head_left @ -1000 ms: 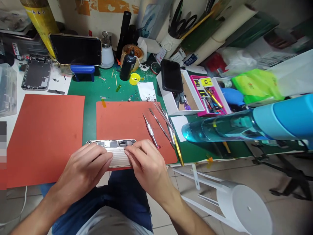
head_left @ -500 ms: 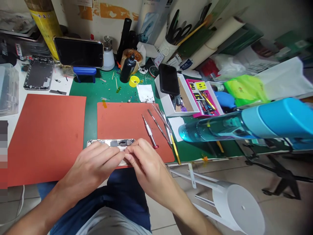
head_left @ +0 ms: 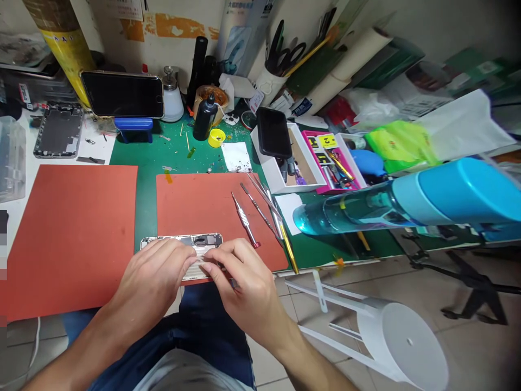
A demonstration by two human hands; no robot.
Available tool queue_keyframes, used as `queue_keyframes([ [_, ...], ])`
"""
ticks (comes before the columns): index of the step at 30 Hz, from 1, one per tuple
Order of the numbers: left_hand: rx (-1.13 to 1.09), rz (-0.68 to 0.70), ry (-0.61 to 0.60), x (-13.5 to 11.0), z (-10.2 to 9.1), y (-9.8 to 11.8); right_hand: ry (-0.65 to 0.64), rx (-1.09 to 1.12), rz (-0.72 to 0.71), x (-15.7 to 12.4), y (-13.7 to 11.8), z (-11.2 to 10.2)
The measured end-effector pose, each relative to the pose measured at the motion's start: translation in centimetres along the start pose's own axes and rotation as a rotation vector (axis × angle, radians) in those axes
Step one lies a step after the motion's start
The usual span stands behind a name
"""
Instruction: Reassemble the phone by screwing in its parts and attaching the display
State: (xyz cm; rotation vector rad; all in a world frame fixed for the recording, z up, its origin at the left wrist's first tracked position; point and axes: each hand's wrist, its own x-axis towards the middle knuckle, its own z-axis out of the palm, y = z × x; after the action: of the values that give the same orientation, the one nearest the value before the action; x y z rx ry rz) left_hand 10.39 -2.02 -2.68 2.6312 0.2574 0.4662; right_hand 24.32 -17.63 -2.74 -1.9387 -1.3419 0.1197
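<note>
Opened phone (head_left: pixel 200 240) faces innards upward; its long axis runs left-right.

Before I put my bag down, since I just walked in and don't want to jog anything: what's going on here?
A person has both bare hands on what looks like an opened phone housing at the near edge of an orange mat. The left hand covers its left part; the right hand is at its right part. Whether the fingers pinch anything small is hard to tell. A screwdriver lies on the mat, beyond the right hand.
</note>
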Motion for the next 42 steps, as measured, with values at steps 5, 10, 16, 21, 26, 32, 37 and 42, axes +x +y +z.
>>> queue_keyframes([
  [5,-0.019,-0.029,-0.032,0.3,-0.3,0.4,0.051,-0.046,-0.041,-0.1,0.0,0.5],
  [10,-0.102,-0.117,-0.047,0.0,-0.1,0.6,0.046,-0.050,-0.036,-0.1,0.0,0.5],
  [16,-0.108,-0.133,-0.016,-0.7,-0.3,0.4,0.025,0.004,-0.028,-0.1,0.1,0.3],
  [21,-0.081,-0.039,0.000,-1.2,-0.3,-0.1,0.031,-0.012,-0.033,-0.2,-0.1,0.1],
  [26,-0.048,0.036,0.044,-1.3,-0.2,0.0,0.033,-0.072,-0.026,-0.2,-0.5,0.2],
  [32,-0.020,0.034,0.060,-1.1,-0.1,-0.1,0.019,-0.050,-0.026,-0.3,-0.6,0.1],
  [37,0.000,0.040,0.077,-0.9,0.0,-0.3,0.050,-0.049,-0.008,-0.5,-0.4,-0.1],
  [42,0.002,0.036,0.067,-1.0,0.1,-0.3,0.050,-0.052,-0.005,-0.6,-0.5,-0.2],
])
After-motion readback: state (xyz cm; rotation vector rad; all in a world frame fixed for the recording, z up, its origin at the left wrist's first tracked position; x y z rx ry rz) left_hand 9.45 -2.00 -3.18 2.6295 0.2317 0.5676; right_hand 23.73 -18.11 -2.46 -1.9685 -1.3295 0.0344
